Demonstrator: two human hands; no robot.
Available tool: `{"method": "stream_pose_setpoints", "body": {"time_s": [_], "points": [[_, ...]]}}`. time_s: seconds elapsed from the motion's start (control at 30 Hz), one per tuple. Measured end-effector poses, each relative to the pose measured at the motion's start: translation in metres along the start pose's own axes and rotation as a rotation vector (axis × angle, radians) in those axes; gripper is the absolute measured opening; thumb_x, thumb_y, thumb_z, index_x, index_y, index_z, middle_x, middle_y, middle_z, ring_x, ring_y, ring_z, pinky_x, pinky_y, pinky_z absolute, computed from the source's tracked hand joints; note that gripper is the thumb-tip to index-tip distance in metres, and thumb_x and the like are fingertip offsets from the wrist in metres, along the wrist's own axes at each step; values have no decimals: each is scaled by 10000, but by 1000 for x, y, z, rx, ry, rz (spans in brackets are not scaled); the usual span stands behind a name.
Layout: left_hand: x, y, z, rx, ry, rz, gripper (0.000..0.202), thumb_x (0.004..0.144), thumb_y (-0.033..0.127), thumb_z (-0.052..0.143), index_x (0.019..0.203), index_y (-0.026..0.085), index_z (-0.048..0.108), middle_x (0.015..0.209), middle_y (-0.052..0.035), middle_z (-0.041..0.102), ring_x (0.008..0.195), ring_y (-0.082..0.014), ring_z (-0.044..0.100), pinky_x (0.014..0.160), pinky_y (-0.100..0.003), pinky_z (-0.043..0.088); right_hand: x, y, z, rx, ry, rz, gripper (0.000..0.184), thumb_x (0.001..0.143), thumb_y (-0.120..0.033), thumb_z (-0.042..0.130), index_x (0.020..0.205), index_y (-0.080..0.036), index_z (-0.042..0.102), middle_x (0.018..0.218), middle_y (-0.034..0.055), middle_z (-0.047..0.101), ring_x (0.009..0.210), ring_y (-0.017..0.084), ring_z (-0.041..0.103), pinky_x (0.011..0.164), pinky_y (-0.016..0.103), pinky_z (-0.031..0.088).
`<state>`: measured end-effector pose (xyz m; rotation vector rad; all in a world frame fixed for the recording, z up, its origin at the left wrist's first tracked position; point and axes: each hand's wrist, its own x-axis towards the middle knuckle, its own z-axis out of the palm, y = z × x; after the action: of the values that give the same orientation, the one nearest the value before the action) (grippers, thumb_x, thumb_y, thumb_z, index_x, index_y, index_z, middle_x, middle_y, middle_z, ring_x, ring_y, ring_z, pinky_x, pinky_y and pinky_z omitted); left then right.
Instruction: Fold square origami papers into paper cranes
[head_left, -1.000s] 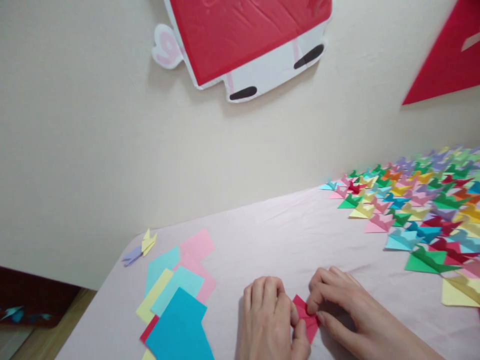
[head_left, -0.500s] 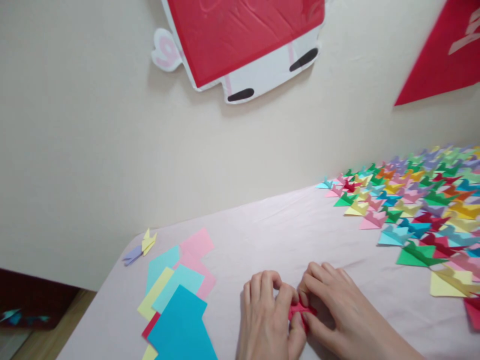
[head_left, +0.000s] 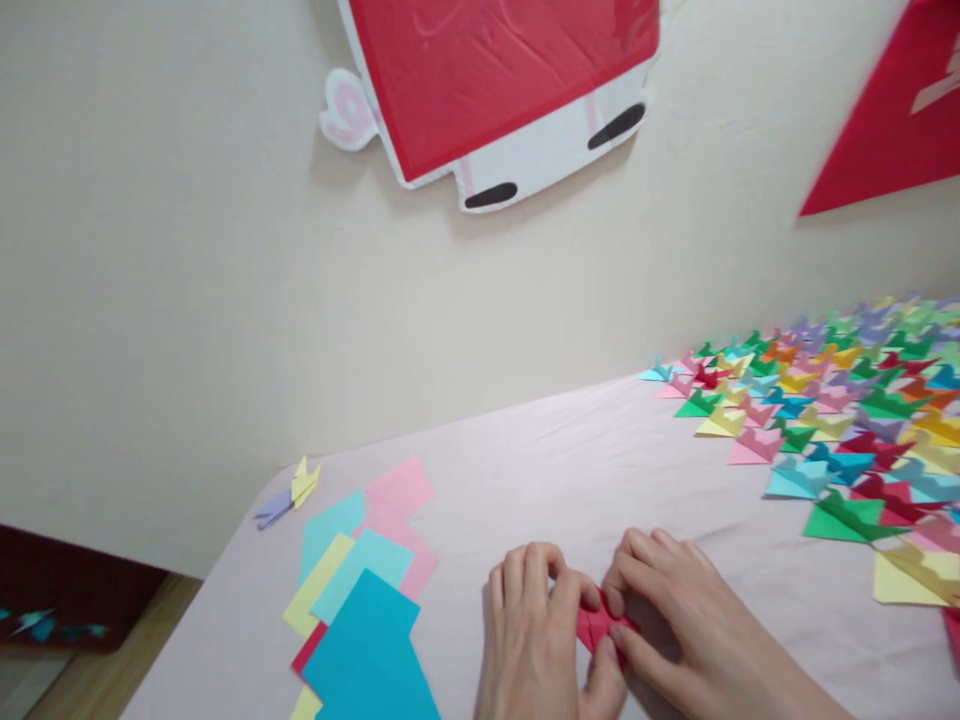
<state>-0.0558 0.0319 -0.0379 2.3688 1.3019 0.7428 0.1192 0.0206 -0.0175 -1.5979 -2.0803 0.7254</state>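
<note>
A small folded piece of red paper lies on the pale pink tablecloth near the front edge. My left hand pinches its left side with curled fingers. My right hand presses and pinches its right side, fingertips meeting over the paper. Most of the red paper is hidden under my fingers.
A loose stack of flat coloured paper squares lies to the left. Two small folded pieces, yellow and lilac, sit near the far left corner. Several rows of folded coloured paper shapes cover the table's right side. Red and white paper decorations hang on the wall.
The red paper, a visible flat diamond one second ago, is now smaller and more covered by my fingers. Both hands have closed in on it.
</note>
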Motion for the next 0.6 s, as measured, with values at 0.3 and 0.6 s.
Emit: {"method": "stream_pose_setpoints", "body": {"time_s": [0.3, 0.6], "points": [[2, 2, -6, -54, -44, -18, 323, 632, 72, 526, 900, 252, 537, 972, -53, 504, 958, -266, 474, 801, -398, 421, -1, 1, -5, 16, -64, 1, 131, 822, -108, 521, 802, -223, 580, 901, 29, 598, 876, 221, 533, 783, 378, 390], [-1, 0, -5, -65, 10, -7, 371, 629, 89, 515, 962, 251, 514, 994, -63, 520, 968, -273, 483, 818, -397, 430, 0, 5, -7, 66, -55, -18, 197, 791, -61, 504, 818, -234, 594, 915, 21, 614, 891, 211, 543, 807, 373, 397]]}}
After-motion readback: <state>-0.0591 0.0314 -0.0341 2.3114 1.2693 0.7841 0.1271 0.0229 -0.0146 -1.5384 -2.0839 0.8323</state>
